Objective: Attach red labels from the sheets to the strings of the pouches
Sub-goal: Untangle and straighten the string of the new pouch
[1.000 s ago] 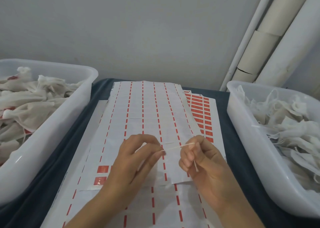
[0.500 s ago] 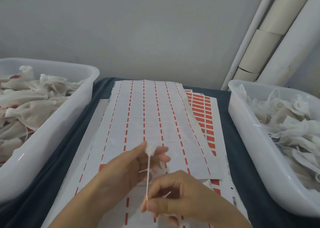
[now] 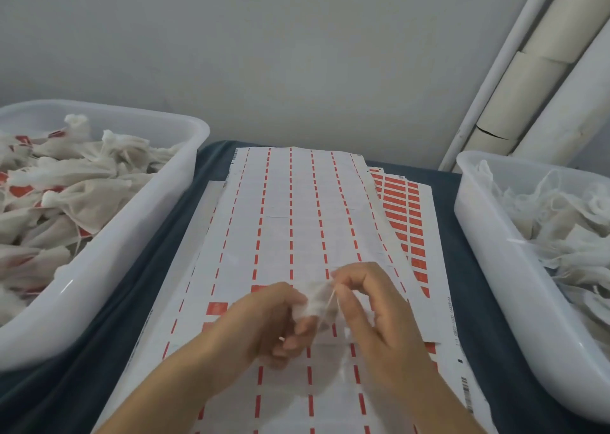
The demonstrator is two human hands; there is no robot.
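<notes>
Dark blue cloth [image 3: 165,252] covers our table, and the label sheets [image 3: 290,222] lie spread down its middle. Over them our left hand [image 3: 264,321] curls round a small white pouch [image 3: 313,301], while our right hand [image 3: 373,305] pinches its string [image 3: 328,303] — taut, it seems, though the view blurs here. White tubs stand at either side — the left tub [image 3: 109,262] with red-tagged pouches, the right tub [image 3: 495,252] with plain ones.

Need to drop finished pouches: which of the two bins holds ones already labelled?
The left bin: its pouches show red labels. The right bin holds plain white ones.
</notes>
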